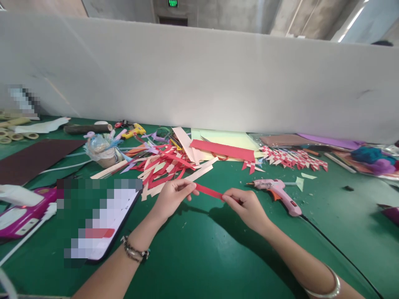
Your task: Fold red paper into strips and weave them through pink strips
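Note:
A narrow red paper strip [209, 191] is stretched between my two hands, just above the green tabletop [199, 257]. My left hand [174, 197] pinches its left end between thumb and fingers. At the other end, my right hand [245, 205] grips the strip in the same way. Beyond my left hand lies a tangled pile of red and pale pink paper strips [165, 164]. A pink hot glue gun [277, 191] rests on its side to the right of my right hand, its nozzle pointing left.
Woven red-and-white paper pieces [293, 158] lie at the back right. A wide red paper piece [222, 149] rests on pale yellow sheets [224, 137]. Left are a phone [106, 232], partly pixelated, and a purple power strip [28, 211]. A white partition [199, 79] stands behind.

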`<action>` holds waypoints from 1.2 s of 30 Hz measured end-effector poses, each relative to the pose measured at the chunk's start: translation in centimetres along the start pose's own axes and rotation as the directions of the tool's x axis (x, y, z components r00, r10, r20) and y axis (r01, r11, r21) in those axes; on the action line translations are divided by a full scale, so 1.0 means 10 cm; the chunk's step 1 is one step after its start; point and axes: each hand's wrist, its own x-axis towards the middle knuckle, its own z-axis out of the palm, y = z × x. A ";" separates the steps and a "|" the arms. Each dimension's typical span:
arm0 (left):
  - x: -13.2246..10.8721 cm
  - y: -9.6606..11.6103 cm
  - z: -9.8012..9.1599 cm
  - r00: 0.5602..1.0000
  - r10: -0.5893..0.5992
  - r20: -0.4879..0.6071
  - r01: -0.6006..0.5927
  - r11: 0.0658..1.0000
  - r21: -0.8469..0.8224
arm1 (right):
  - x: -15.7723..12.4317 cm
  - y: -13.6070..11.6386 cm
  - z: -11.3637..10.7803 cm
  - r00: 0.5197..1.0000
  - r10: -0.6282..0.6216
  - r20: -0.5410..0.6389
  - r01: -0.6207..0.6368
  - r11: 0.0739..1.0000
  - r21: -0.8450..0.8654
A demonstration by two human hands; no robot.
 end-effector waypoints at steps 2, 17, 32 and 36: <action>0.01 0.00 -0.02 0.999 -0.019 -0.033 0.019 1.000 -0.004 | 0.02 0.02 -0.03 0.999 0.041 -0.020 -0.040 0.998 0.055; 0.08 -0.05 -0.17 0.974 -0.008 -0.224 0.004 1.000 -0.020 | 0.09 0.13 -0.11 0.925 0.295 0.240 -0.380 0.717 0.585; -0.11 0.13 -0.28 0.964 0.053 -0.260 -0.052 0.999 0.011 | 0.02 -0.07 -0.18 0.988 0.123 0.089 -0.145 0.935 0.323; -0.31 0.13 -0.29 0.949 0.048 -0.312 -0.042 0.999 0.027 | 0.00 -0.15 -0.20 0.994 0.075 0.074 -0.092 0.964 0.248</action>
